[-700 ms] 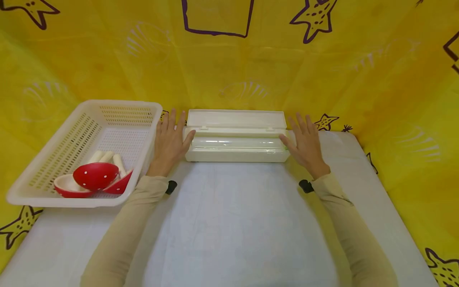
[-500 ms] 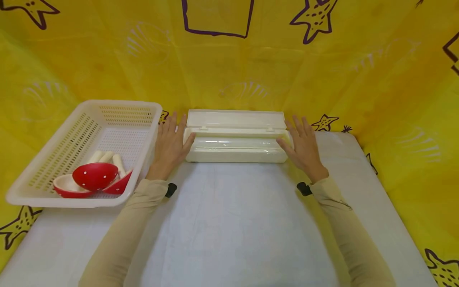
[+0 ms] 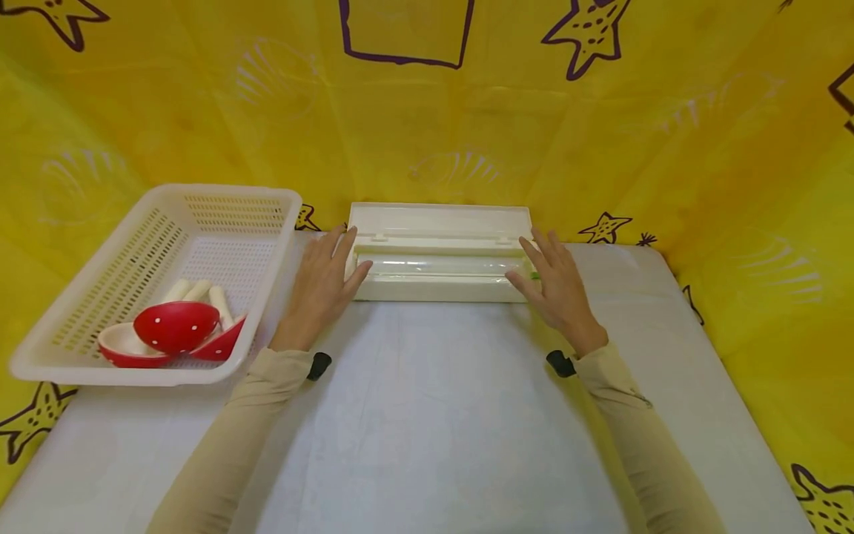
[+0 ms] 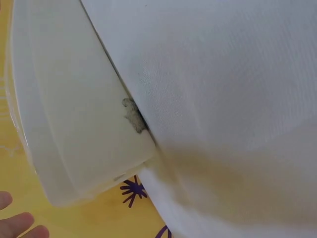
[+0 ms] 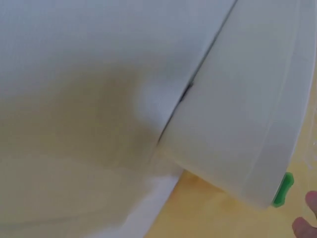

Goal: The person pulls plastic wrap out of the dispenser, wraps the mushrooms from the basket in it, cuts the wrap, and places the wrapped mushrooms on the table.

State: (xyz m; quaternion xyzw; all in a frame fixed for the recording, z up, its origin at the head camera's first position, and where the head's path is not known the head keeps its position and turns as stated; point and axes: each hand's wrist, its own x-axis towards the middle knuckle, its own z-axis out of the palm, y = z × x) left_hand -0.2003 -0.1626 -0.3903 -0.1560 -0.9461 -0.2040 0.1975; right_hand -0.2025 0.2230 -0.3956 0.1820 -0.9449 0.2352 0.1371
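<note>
A white cling film dispenser [image 3: 440,291] lies lengthwise at the back of the table, its lid [image 3: 440,219] tipped back. Inside shows a clear, shiny roll of film [image 3: 437,265]. My left hand [image 3: 319,289] is at the left end of the dispenser, fingers spread and thumb over the front corner. At the opposite end my right hand [image 3: 559,293] mirrors it, fingers apart. A small green piece [image 5: 283,190] sticks out at the dispenser's right end, near the right fingertips. The left wrist view shows the dispenser's front wall [image 4: 89,109] with a dark smudge at its lower edge.
On the left stands a white plastic basket [image 3: 155,377] holding several red, white-dotted ladles [image 3: 176,326] with pale handles. A yellow patterned cloth [image 3: 427,111] hangs behind and at the sides. A white cloth covers the table [image 3: 440,415].
Both hands have drawn inward and slightly toward me, so the thumbs now overlap more of the dispenser's front. The dispenser, its raised lid and the basket stay in place.
</note>
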